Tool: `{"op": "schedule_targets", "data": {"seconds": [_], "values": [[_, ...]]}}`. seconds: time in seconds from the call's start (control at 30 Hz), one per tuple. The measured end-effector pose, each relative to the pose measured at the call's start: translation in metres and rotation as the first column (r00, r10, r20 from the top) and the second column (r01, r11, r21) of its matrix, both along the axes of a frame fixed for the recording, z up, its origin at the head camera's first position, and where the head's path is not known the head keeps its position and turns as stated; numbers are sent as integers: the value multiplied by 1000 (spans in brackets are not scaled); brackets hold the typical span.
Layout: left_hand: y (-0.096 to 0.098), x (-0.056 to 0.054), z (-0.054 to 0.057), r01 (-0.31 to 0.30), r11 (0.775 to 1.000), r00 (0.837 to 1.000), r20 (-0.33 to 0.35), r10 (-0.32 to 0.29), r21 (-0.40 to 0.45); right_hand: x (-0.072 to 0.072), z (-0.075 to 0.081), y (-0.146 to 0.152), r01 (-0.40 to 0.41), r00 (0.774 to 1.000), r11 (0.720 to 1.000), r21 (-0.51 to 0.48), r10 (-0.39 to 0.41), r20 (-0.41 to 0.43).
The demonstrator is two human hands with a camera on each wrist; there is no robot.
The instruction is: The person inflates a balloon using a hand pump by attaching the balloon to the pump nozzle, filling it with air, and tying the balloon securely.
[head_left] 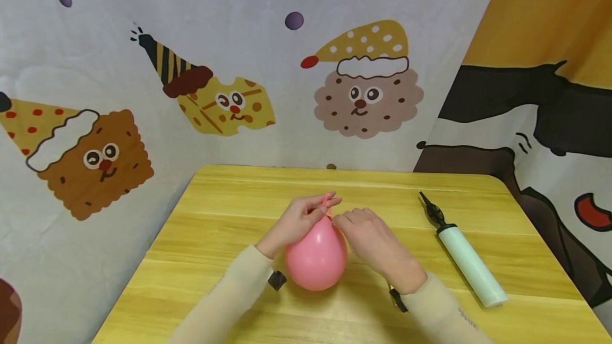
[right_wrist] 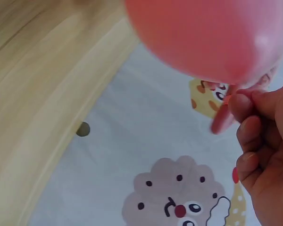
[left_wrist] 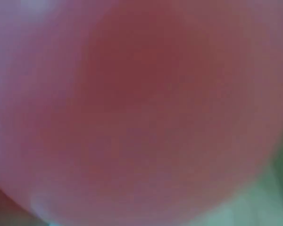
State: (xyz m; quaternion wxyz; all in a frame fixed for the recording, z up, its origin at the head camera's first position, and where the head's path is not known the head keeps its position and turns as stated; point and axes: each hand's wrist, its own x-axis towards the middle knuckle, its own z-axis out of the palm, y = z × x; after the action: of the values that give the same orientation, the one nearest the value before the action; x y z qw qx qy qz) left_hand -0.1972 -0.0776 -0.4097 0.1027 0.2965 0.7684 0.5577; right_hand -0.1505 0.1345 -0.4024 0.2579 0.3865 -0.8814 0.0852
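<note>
A blown-up pink balloon [head_left: 316,259] is held neck up over the wooden table, its round body toward the person. My left hand [head_left: 303,216] pinches the balloon's neck, and the pink tail stands up between its fingers. On the neck's other side, my right hand [head_left: 364,235] has thumb and forefinger pinched together, the other fingers curled. A thin orange-gold strand [right_wrist: 227,100] shows at those fingertips, right by the neck. In the left wrist view the balloon [left_wrist: 141,113] fills nearly everything and hides the left fingers.
To the right on the wooden table [head_left: 215,190] lies a pale green hand pump [head_left: 470,264] with a black nozzle [head_left: 434,212] pointing away. Behind the table hangs a white cloth [head_left: 287,147] printed with cartoon biscuits and cheese.
</note>
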Motion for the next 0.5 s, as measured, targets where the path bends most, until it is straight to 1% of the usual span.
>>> {"op": "schedule_targets", "data": {"seconds": [0.03, 0.07, 0.1, 0.13, 0.17, 0.2, 0.23, 0.33, 0.4, 0.47, 0.5], "values": [[1, 1, 1, -2, 997, 997, -80, -4, -75, 1, 0, -1, 7, 999, 1000, 13, -7, -31], [3, 2, 2, -13, 989, 986, -165, -12, -150, 2, 0, -2, 16, 998, 1000, 17, -15, -57], [5, 3, 3, -34, 975, 969, -248, -22, -220, 3, 1, -2, 22, 997, 1000, 15, -21, -76], [6, 4, 3, -65, 957, 943, -332, -34, -284, 3, 0, -3, 28, 995, 1000, 9, -27, -92], [8, 6, 4, -108, 934, 908, -416, -46, -340, 3, 0, -4, 33, 994, 999, -1, -33, -105], [9, 7, 4, -166, 907, 864, -500, -56, -388, 3, 0, -5, 36, 992, 999, -12, -38, -117], [11, 9, 4, -220, 880, 821, -568, -65, -420, 3, 0, -6, 39, 991, 999, -26, -41, -126], [14, 14, 1, -343, 815, 711, -696, -100, -467, 2, 0, -9, 44, 990, 995, -88, -55, -133], [15, 17, -3, -393, 788, 661, -742, -116, -474, 1, 0, -10, 48, 990, 990, -132, -65, -125], [16, 18, -7, -421, 781, 616, -777, -127, -462, 0, 0, -12, 54, 991, 984, -168, -73, -113], [16, 18, -9, -428, 786, 598, -792, -125, -447, -1, -1, -13, 56, 991, 982, -179, -76, -107]]}}
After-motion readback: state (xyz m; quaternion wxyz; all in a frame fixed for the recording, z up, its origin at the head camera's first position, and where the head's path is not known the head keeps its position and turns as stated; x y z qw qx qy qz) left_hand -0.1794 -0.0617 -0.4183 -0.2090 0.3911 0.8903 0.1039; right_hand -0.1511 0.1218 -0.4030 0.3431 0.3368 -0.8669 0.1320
